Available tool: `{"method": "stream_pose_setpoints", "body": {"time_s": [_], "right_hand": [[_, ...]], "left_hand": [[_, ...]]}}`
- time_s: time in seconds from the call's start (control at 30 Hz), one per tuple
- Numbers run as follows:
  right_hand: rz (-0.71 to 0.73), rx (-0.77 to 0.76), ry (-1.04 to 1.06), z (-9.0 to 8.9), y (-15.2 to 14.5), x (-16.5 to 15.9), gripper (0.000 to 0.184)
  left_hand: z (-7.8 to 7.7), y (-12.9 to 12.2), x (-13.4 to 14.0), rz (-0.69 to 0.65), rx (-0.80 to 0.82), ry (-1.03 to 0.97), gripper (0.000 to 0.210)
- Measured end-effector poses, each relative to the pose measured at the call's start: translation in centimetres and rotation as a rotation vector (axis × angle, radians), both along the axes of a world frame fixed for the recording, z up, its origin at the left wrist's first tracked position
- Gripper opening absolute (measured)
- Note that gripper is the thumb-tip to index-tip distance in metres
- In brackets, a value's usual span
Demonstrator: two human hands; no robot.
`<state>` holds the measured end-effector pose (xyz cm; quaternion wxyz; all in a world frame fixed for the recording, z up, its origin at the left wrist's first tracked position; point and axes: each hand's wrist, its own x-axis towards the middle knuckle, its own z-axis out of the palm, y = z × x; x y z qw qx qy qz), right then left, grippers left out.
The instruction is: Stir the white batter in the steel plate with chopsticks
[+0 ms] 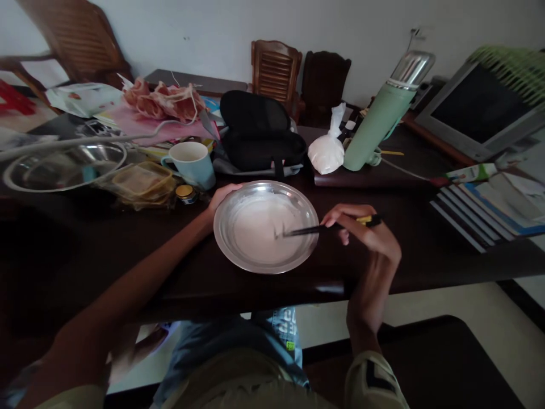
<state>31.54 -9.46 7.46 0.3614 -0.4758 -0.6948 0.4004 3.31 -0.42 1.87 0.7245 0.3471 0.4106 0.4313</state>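
Note:
A shallow round metal basin (pixel 266 268) stands near the front edge of the dark table, with a pale, whitish mixture (pixel 255 233) in it. My left hand (pixel 222 199) grips the basin's upper-left rim, its fingers partly hidden along the edge. On the other side, my right hand (pixel 366 230) is closed round a pair of black chopsticks (pixel 304 231) with yellowish ends. They slant leftward over the basin's right rim. Their tips look blurred at the mixture, so I cannot tell how deep they reach.
Behind the basin are a light-blue mug (pixel 193 165), a small gold-lidded jar (pixel 186 194), an open black case (pixel 264 136), a tied bag of white powder (pixel 327 153) and a green thermos (pixel 378 125). Books (pixel 477 218) lie right; a clear bowl (pixel 63 184) sits left.

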Motion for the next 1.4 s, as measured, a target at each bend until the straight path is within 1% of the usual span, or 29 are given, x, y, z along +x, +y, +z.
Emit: {"method": "stream_pose_setpoints", "body": {"time_s": [0.03, 0.07, 0.1, 0.2, 0.23, 0.33, 0.37, 0.47, 0.5, 0.53, 0.6, 0.63, 0.67, 0.73, 0.77, 0.8, 0.87, 0.9, 0.93, 1.0, 1.03, 1.07, 1.1, 1.17, 1.2, 1.27, 1.33, 1.37, 1.4], "right_hand": [[0.063, -0.026, 0.01, 0.0, 0.0, -0.1, 0.027], [0.094, -0.037, 0.022, 0.0, 0.0, -0.1, 0.027], [0.08, -0.025, 0.028, 0.0, 0.1, -0.2, 0.026], [-0.08, 0.05, -0.004, 0.0, 0.2, -0.2, 0.025], [-0.081, 0.043, -0.014, 0.0, 0.2, -0.1, 0.025], [0.057, -0.03, 0.013, 0.1, 0.2, -0.2, 0.028], [0.056, -0.027, 0.027, 0.1, 0.2, -0.2, 0.027], [-0.085, 0.042, 0.028, 0.0, 0.3, -0.1, 0.025], [-0.1, 0.043, 0.027, 0.1, 0.3, 0.0, 0.025], [-0.073, 0.027, 0.027, 0.1, 0.3, 0.0, 0.026], [0.039, -0.019, 0.034, 0.1, 0.2, 0.0, 0.026], [0.057, -0.022, 0.034, 0.2, 0.2, 0.0, 0.026], [0.029, -0.003, 0.025, 0.2, 0.2, 0.0, 0.026], [-0.09, 0.058, -0.006, 0.1, 0.2, 0.0, 0.026], [-0.114, 0.066, -0.018, 0.1, 0.1, 0.1, 0.027], [-0.083, 0.051, -0.021, 0.1, 0.1, 0.1, 0.027], [0.071, -0.012, -0.002, 0.0, 0.1, 0.1, 0.028], [0.11, -0.027, 0.018, -0.1, 0.2, 0.1, 0.028], [0.087, -0.012, 0.036, -0.1, 0.2, 0.1, 0.027], [-0.059, 0.057, 0.035, -0.1, 0.3, 0.1, 0.025], [-0.104, 0.072, 0.022, -0.1, 0.3, 0.2, 0.025], [-0.094, 0.063, 0.012, -0.1, 0.3, 0.3, 0.026], [-0.037, 0.033, 0.008, 0.0, 0.3, 0.3, 0.026], [0.09, -0.028, 0.023, 0.0, 0.3, 0.3, 0.027], [0.095, -0.028, 0.038, -0.1, 0.3, 0.2, 0.026], [-0.024, 0.028, 0.037, -0.1, 0.4, 0.3, 0.024], [-0.139, 0.072, 0.011, -0.1, 0.4, 0.6, 0.023], [-0.135, 0.066, 0.006, 0.0, 0.3, 0.7, 0.024], [-0.091, 0.041, 0.006, 0.1, 0.3, 0.8, 0.025]], "left_hand": [[-0.1, 0.1, 0.0, -0.01, 0.002, -0.004, 0.037], [-0.2, 0.1, -0.1, -0.011, 0.007, -0.008, 0.035], [-0.4, 0.2, -0.1, -0.004, 0.012, -0.01, 0.033], [-0.6, 0.3, -0.1, 0.029, 0.029, -0.014, 0.027], [-0.6, 0.3, -0.1, 0.031, 0.026, -0.007, 0.027], [-0.7, 0.4, -0.1, 0.02, 0.013, 0.027, 0.03], [-0.7, 0.5, -0.1, 0.023, 0.014, 0.033, 0.03], [-1.0, 0.7, -0.2, 0.028, 0.041, 0.007, 0.029], [-1.1, 0.7, -0.2, 0.02, 0.047, -0.002, 0.028], [-1.2, 0.8, -0.2, 0.004, 0.049, -0.006, 0.028], [-1.2, 0.8, -0.3, -0.016, 0.046, -0.001, 0.028], [-1.1, 0.8, -0.2, -0.013, 0.044, 0.003, 0.028], [-1.0, 0.7, -0.2, -0.006, 0.043, 0.004, 0.028], [-0.7, 0.6, -0.1, 0.016, 0.035, -0.002, 0.027], [-0.6, 0.5, -0.1, 0.025, 0.026, -0.002, 0.026], [-0.6, 0.5, -0.1, 0.028, 0.011, 0.006, 0.026], [-0.6, 0.6, -0.3, 0.042, -0.038, 0.044, 0.025], [-0.8, 0.6, -0.4, 0.054, -0.066, 0.066, 0.024], [-0.9, 0.7, -0.6, 0.066, -0.094, 0.084, 0.023], [-1.2, 0.8, -1.0, 0.079, -0.14, 0.104, 0.021], [-1.3, 0.8, -1.1, 0.072, -0.157, 0.111, 0.02], [-1.3, 0.8, -1.2, 0.056, -0.168, 0.116, 0.02], [-1.3, 0.7, -1.2, 0.036, -0.173, 0.119, 0.021], [-1.2, 0.5, -1.1, -0.008, -0.139, 0.097, 0.023], [-1.2, 0.4, -0.9, -0.028, -0.101, 0.073, 0.025], [-1.2, 0.2, -0.5, -0.051, -0.003, 0.02, 0.029], [-1.4, 0.0, 0.0, -0.038, 0.097, -0.01, 0.031], [-1.5, 0.0, 0.2, -0.019, 0.14, -0.012, 0.029], [-1.7, -0.1, 0.4, 0.005, 0.177, -0.01, 0.027]]}}
